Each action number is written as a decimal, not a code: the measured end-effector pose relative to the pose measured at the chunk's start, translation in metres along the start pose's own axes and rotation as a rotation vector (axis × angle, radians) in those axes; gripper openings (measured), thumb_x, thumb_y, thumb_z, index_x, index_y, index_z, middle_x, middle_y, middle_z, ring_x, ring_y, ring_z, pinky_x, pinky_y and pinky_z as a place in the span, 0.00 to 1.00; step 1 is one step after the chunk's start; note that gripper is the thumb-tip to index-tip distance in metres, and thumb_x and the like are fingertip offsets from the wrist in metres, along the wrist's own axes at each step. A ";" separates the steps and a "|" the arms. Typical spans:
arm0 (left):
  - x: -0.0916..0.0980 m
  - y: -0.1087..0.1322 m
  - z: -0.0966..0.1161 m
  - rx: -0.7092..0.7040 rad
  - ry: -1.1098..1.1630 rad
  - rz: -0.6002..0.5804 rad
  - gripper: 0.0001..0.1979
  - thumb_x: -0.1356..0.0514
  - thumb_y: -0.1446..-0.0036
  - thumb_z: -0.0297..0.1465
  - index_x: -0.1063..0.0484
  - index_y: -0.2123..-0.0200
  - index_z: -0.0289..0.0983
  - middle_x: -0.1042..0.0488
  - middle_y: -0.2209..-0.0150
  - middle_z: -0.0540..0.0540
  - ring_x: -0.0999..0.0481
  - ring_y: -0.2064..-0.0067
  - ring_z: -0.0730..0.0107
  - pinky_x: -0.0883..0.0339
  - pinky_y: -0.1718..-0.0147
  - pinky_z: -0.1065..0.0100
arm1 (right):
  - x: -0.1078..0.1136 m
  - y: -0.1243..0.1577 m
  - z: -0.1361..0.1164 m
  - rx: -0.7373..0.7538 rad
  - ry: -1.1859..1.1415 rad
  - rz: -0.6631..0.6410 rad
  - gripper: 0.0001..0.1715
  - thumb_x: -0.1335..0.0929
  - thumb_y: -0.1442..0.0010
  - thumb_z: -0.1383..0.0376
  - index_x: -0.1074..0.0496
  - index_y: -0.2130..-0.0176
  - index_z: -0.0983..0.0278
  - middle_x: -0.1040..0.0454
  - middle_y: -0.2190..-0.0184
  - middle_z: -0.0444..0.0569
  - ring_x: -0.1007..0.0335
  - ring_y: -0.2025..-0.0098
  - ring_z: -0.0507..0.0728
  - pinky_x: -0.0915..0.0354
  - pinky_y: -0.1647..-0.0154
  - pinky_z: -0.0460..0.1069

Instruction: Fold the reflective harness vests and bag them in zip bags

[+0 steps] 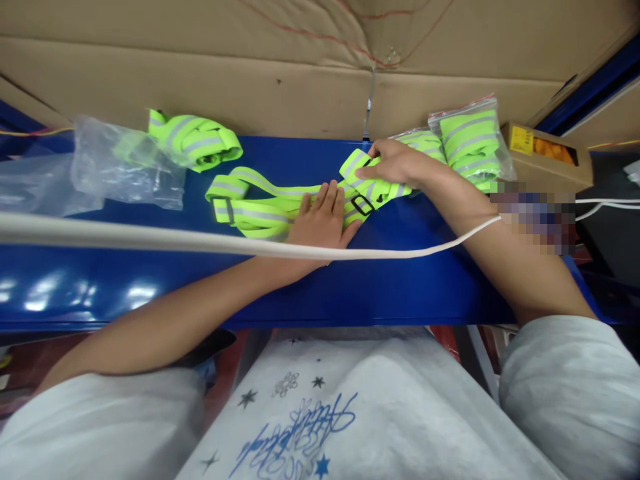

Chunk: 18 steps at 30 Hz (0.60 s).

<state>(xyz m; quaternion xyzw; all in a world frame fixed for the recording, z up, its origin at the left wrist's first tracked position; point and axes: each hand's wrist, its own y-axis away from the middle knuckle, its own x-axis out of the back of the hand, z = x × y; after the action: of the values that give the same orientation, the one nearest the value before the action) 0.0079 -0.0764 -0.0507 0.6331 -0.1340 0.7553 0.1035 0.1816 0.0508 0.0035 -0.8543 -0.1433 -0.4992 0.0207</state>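
A fluorescent yellow-green reflective strap [265,215] with a silver stripe lies in loose folds on the blue table [390,287]. One black buckle [363,205] shows between my hands, and another black buckle [223,210] sits at the strap's left end. My left hand [320,223] rests flat on the folds, its fingers stretched out. Farther right and a little back, my right hand [399,163] grips a folded part of the strap between thumb and fingers. Some of the strap under that hand is hidden.
Behind my right hand stand bagged reflective straps [471,148], beside a cardboard box [547,157] holding orange things. At the back left lie a rolled reflective strap [203,141] and clear plastic bags [133,163]. A white cable [200,241] crosses close before the camera.
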 end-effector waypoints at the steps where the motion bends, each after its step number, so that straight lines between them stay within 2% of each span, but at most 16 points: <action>1: 0.001 0.000 0.002 0.010 -0.007 -0.009 0.39 0.57 0.22 0.47 0.50 0.22 0.22 0.52 0.21 0.24 0.53 0.19 0.41 0.54 0.22 0.39 | 0.000 0.007 -0.007 0.031 0.101 0.029 0.23 0.23 0.34 0.60 0.28 0.45 0.67 0.22 0.46 0.58 0.26 0.42 0.64 0.31 0.39 0.57; 3: 0.004 -0.001 0.006 0.037 -0.012 -0.044 0.40 0.56 0.22 0.48 0.53 0.22 0.22 0.55 0.20 0.26 0.56 0.18 0.41 0.56 0.22 0.37 | -0.001 0.023 -0.026 0.102 0.275 0.084 0.25 0.25 0.33 0.63 0.30 0.40 0.65 0.26 0.39 0.61 0.28 0.38 0.66 0.32 0.36 0.58; 5: 0.007 -0.001 0.009 0.075 -0.008 -0.081 0.42 0.55 0.23 0.49 0.55 0.21 0.22 0.59 0.20 0.26 0.59 0.18 0.41 0.58 0.23 0.34 | -0.008 0.040 -0.047 0.155 0.395 0.115 0.25 0.32 0.30 0.67 0.33 0.36 0.64 0.32 0.33 0.63 0.27 0.38 0.68 0.30 0.38 0.60; 7: 0.010 -0.002 0.009 0.121 -0.005 -0.095 0.43 0.54 0.24 0.50 0.56 0.21 0.23 0.63 0.20 0.25 0.62 0.18 0.39 0.61 0.24 0.30 | -0.022 0.052 -0.063 0.163 0.466 0.119 0.26 0.41 0.26 0.71 0.36 0.32 0.66 0.34 0.32 0.66 0.26 0.39 0.70 0.29 0.42 0.62; 9: 0.012 -0.001 0.008 0.146 -0.005 -0.109 0.44 0.51 0.25 0.49 0.57 0.20 0.24 0.64 0.20 0.24 0.63 0.18 0.34 0.64 0.26 0.24 | -0.041 0.058 -0.073 0.181 0.493 0.148 0.28 0.46 0.25 0.73 0.36 0.33 0.67 0.33 0.34 0.68 0.28 0.38 0.72 0.29 0.43 0.63; 11: 0.013 -0.001 0.005 0.142 -0.001 -0.128 0.43 0.49 0.27 0.46 0.57 0.20 0.27 0.62 0.20 0.25 0.61 0.19 0.31 0.66 0.27 0.20 | -0.057 0.060 -0.077 0.217 0.504 0.182 0.29 0.49 0.25 0.73 0.33 0.35 0.67 0.30 0.37 0.68 0.29 0.38 0.73 0.30 0.43 0.64; 13: 0.012 -0.001 0.002 0.121 0.002 -0.118 0.41 0.48 0.28 0.43 0.56 0.20 0.31 0.56 0.20 0.26 0.57 0.19 0.29 0.66 0.28 0.19 | -0.065 0.063 -0.078 0.230 0.514 0.174 0.30 0.50 0.26 0.74 0.31 0.36 0.67 0.28 0.39 0.69 0.28 0.39 0.73 0.30 0.44 0.64; 15: 0.011 -0.001 0.001 0.112 -0.012 -0.069 0.40 0.48 0.28 0.42 0.53 0.21 0.30 0.50 0.22 0.24 0.50 0.22 0.27 0.65 0.28 0.20 | -0.060 0.069 -0.079 0.215 0.521 0.112 0.31 0.50 0.25 0.73 0.31 0.35 0.68 0.28 0.39 0.70 0.28 0.38 0.73 0.29 0.44 0.63; 18: 0.014 -0.001 -0.001 0.116 -0.042 0.006 0.38 0.49 0.28 0.46 0.42 0.25 0.26 0.39 0.28 0.20 0.39 0.28 0.25 0.57 0.28 0.24 | -0.035 0.077 -0.079 0.213 0.524 -0.041 0.24 0.43 0.24 0.70 0.29 0.36 0.70 0.29 0.37 0.70 0.28 0.37 0.73 0.29 0.43 0.61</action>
<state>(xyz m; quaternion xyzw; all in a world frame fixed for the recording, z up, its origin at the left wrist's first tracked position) 0.0052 -0.0751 -0.0374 0.6532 -0.0942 0.7488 0.0615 0.1189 -0.0451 0.0214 -0.6862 -0.2018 -0.6853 0.1368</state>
